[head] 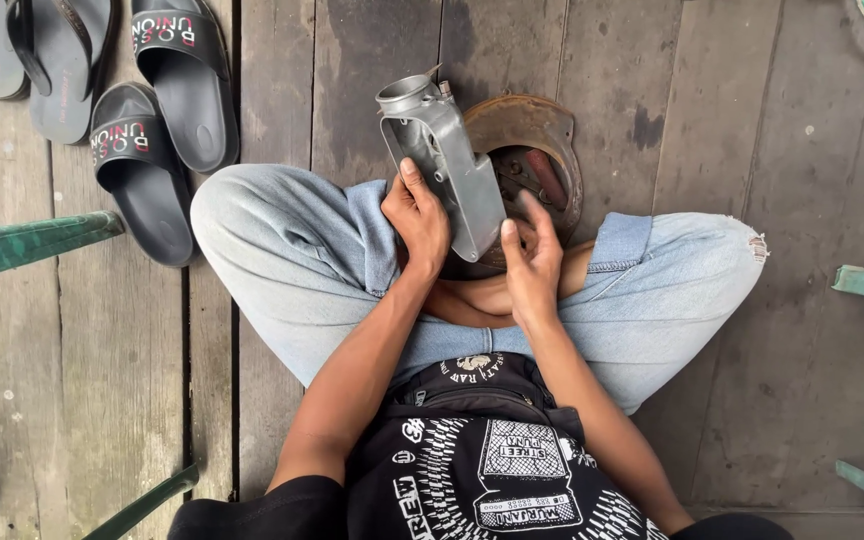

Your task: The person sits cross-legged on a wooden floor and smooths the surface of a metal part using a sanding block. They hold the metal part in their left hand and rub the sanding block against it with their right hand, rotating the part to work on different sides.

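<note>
A: Centre frame, above the lap: I log the left hand (417, 215) wrapped around the grey housing (442, 160), held upright. Right hand (530, 262)?

B: Fingers spread, flat against its lower end. Rusty disc (542, 150) behind. I judge inspection; turning it needs a firmer two-handed grip.

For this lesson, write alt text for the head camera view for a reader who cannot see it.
A person sitting cross-legged on a wooden plank floor holds a grey metal casting upright, left hand gripping its side, right hand at its lower end. A rusty round metal part lies behind it, and black slide sandals lie at upper left.
</note>
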